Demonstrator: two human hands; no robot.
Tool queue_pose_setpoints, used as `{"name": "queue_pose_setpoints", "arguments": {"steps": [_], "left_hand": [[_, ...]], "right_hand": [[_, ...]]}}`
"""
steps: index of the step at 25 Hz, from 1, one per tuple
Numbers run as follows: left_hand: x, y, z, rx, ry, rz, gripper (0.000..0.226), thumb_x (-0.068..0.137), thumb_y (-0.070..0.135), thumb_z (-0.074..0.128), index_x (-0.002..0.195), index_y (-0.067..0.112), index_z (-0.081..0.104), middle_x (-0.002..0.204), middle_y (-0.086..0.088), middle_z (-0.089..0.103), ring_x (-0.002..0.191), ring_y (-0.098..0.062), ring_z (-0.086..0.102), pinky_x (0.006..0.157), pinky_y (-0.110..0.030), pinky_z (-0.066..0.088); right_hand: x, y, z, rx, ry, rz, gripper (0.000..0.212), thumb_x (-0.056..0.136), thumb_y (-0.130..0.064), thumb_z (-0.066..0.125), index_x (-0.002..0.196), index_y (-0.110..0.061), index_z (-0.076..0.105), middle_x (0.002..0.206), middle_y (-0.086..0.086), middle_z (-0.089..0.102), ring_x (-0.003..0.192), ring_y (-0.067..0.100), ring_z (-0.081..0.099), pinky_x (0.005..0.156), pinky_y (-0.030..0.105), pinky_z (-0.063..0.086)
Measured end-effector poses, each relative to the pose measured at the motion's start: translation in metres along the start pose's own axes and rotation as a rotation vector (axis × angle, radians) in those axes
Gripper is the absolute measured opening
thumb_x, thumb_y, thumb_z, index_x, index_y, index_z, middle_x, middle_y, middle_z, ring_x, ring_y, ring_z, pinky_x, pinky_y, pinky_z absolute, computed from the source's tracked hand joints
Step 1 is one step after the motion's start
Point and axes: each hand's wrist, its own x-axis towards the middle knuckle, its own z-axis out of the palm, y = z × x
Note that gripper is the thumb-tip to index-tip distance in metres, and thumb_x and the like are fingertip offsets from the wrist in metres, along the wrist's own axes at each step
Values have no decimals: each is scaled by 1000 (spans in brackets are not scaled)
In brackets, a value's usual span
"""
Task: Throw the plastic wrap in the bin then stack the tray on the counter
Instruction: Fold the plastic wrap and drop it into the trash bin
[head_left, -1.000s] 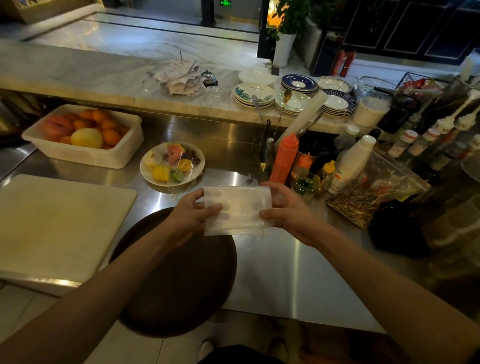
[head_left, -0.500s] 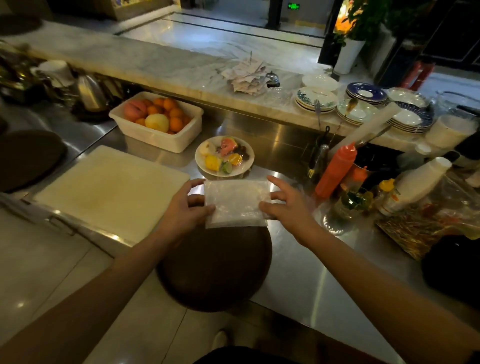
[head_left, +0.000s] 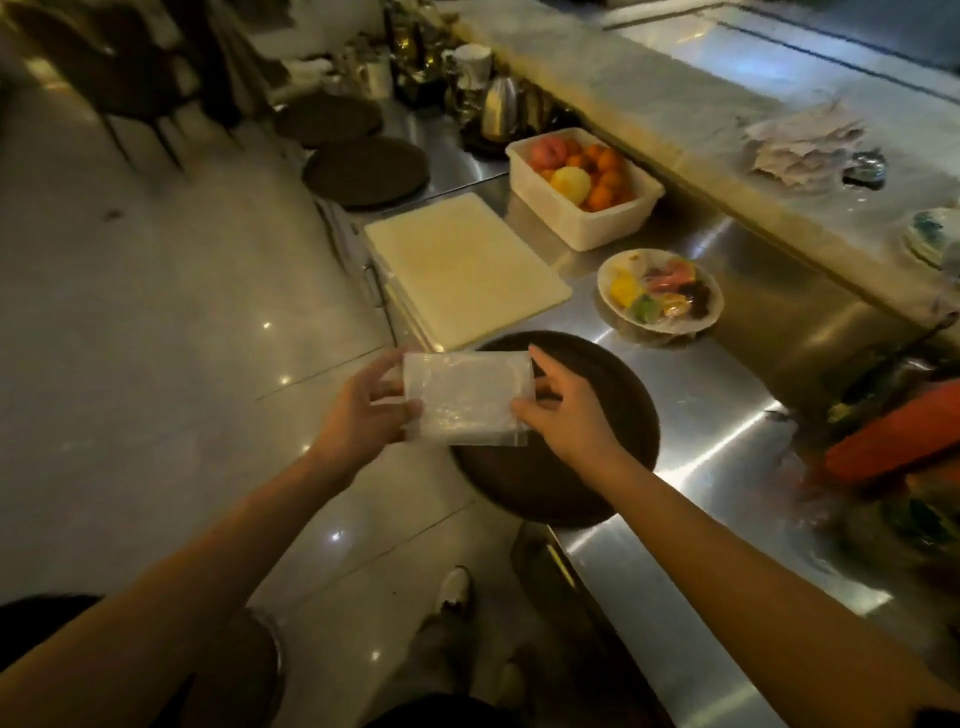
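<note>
Steel surface runs from 5 to 12 o'clock, a dark tray overhanging its edge. Left hand and right hand pinch the folded wrap by its ends, above the tray's 10 o'clock rim.

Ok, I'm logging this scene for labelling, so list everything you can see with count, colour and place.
plastic wrap: one, clear whitish, folded, held between both hands above the near tray
near tray: one, dark brown, round, overhanging the counter's near edge
far trays: two, dark, round, further along the counter
cutting board: one, cream, between the near and far trays
fruit tub: one, white, holding orange, yellow and pink fruit, behind the board
fruit plate: one, pale, mixed cut fruit, beside the tub
kettle: one, metal, beyond the tub
steel counter: one, silver
left hand: grip on the wrap's left edge
right hand: grip on the wrap's right edge
</note>
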Motion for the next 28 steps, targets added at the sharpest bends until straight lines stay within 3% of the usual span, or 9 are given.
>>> {"name": "queue_pose_setpoints", "arguments": {"steps": [4, 7, 12, 16, 20, 24, 28], "left_hand": [[-70, -35, -57, -20, 217, -96, 68, 87, -2, 62, 146, 22, 39, 105, -6, 62, 96, -26, 65, 66, -33, 59], [-129, -53, -94, -46, 363, -130, 67, 89, -4, 58, 147, 21, 36, 108, -7, 62, 96, -25, 66, 71, -36, 60], [-221, -83, -158, -42, 583, -175, 69, 89, -2, 57, 149, 22, 31, 114, -6, 63, 100, -25, 66, 69, -30, 60], [-308, -115, -214, 15, 741, -197, 63, 89, 0, 58, 145, 20, 38, 107, 1, 66, 96, -15, 66, 78, -36, 58], [-387, -153, -274, 15, 857, -269, 58, 85, 0, 56, 137, 24, 45, 111, 2, 63, 99, -17, 65, 80, -43, 58], [-457, -199, -331, -35, 932, -326, 69, 80, 2, 54, 144, 23, 40, 120, -3, 61, 98, -19, 67, 77, -48, 60], [-483, -218, -362, -58, 962, -356, 65, 83, -2, 52, 142, 21, 42, 110, 5, 59, 91, -10, 64, 77, -40, 58]], "right_hand": [[-12, -15, 71, -8, -224, -55, 72, 90, -11, 64, 151, -23, 28, 120, 1, 58, 106, 13, 60, 83, 25, 56], [-20, -27, 133, -41, -345, -111, 72, 89, -13, 65, 150, -24, 30, 121, 2, 55, 104, 14, 60, 73, 18, 55], [-55, -56, 235, -53, -519, -157, 72, 88, -8, 65, 150, -22, 32, 112, -1, 56, 87, 8, 61, 62, 13, 53], [-102, -78, 328, -127, -665, -186, 74, 87, -7, 65, 151, -22, 30, 119, 1, 54, 89, 9, 60, 60, 11, 51], [-159, -98, 426, -213, -749, -238, 75, 86, -6, 64, 151, -21, 29, 130, 6, 53, 108, 22, 59, 83, 27, 53], [-217, -113, 512, -286, -845, -285, 66, 86, 0, 60, 146, -19, 38, 106, -8, 54, 103, 19, 58, 76, 26, 53], [-238, -116, 564, -384, -887, -326, 72, 83, -7, 62, 148, -24, 35, 123, 4, 55, 108, 22, 61, 83, 42, 59]]}}
